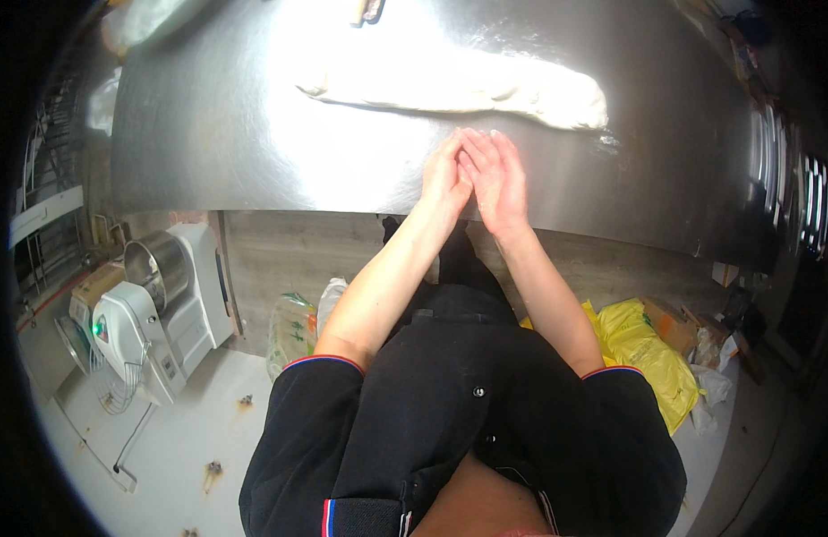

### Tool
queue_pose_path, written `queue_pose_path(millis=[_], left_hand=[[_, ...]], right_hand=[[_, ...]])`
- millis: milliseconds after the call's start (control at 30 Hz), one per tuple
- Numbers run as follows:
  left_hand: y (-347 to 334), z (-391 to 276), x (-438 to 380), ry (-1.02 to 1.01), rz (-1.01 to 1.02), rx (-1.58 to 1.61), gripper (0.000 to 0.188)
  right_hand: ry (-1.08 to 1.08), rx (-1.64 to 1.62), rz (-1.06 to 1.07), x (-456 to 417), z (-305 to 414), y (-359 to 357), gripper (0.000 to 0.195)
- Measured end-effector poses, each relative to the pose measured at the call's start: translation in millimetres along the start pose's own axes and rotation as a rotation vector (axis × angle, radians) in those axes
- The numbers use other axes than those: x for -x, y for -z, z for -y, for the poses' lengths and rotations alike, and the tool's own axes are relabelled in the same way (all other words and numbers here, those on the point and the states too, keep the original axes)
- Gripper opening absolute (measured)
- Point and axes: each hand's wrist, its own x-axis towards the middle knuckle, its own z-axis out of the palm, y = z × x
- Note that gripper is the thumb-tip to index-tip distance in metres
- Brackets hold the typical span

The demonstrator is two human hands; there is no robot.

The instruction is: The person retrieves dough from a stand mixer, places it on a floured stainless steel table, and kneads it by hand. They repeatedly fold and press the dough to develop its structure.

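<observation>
My left hand (446, 173) and my right hand (500, 180) touch each other at the fingers, above the near edge of the stainless steel table (629, 181). Both seem to hold nothing. The right palm faces up in part with its fingers stretched out, and the left fingertips rest against it. Just beyond them lies a long roll of pale dough (555, 97), running left to right. Its left part is washed out by glare. I see no contact between the hands and the dough.
A wooden-looking piece (360, 12) lies at the table's far edge. A white dough mixer (196, 288) with a steel bowl (160, 265) stands on the floor at left. Plastic bags (294, 329) sit under the table; a yellow sack (639, 356) and a cardboard box (670, 323) are at right.
</observation>
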Motion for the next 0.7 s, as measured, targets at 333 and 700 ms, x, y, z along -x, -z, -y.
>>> queue_pose_path(millis=[333, 700], left_hand=[[9.3, -9.7, -20.4, 0.294, 0.095, 0.239, 0.013], [0.7, -21.2, -16.1, 0.096, -0.059, -0.341, 0.018]], right_hand=[[0.274, 0.350, 0.104, 18.1, -8.1, -8.6, 0.031], [0.175, 0.052, -0.116, -3.3, 1.5, 15.0, 0.024]])
